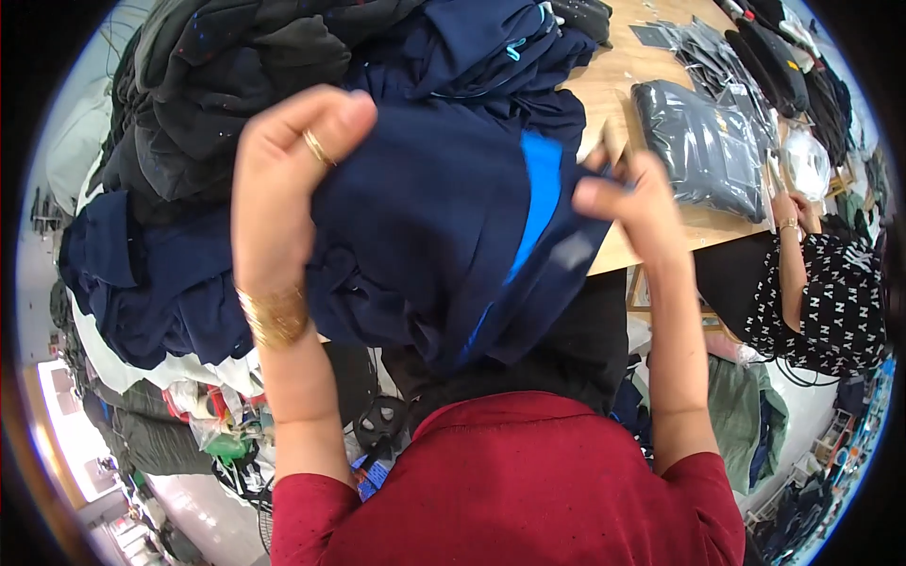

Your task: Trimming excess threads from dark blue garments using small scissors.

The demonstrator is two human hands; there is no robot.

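Observation:
A navy garment (415, 198) with a bright blue strip (543, 179) is stretched between my hands at the table's near edge. My left hand (283, 179), with a ring and gold bangles at the wrist, is curled at the garment's left side; its fingertips are partly hidden. At the right edge, my right hand (642, 203) pinches the cloth between thumb and fingers, slightly blurred. A small tan shape (613, 140) shows by its fingers, too smeared to name. A pale patch (571, 253) sits on the cloth below that hand.
Black garments (208, 94) are heaped at the far left, more navy clothing (472, 47) behind. On the wooden table (618, 71) lie a dark garment in a clear bag (698, 146) and a pile of dark tags (708, 57). A co-worker in a patterned black top (830, 302) is at the right.

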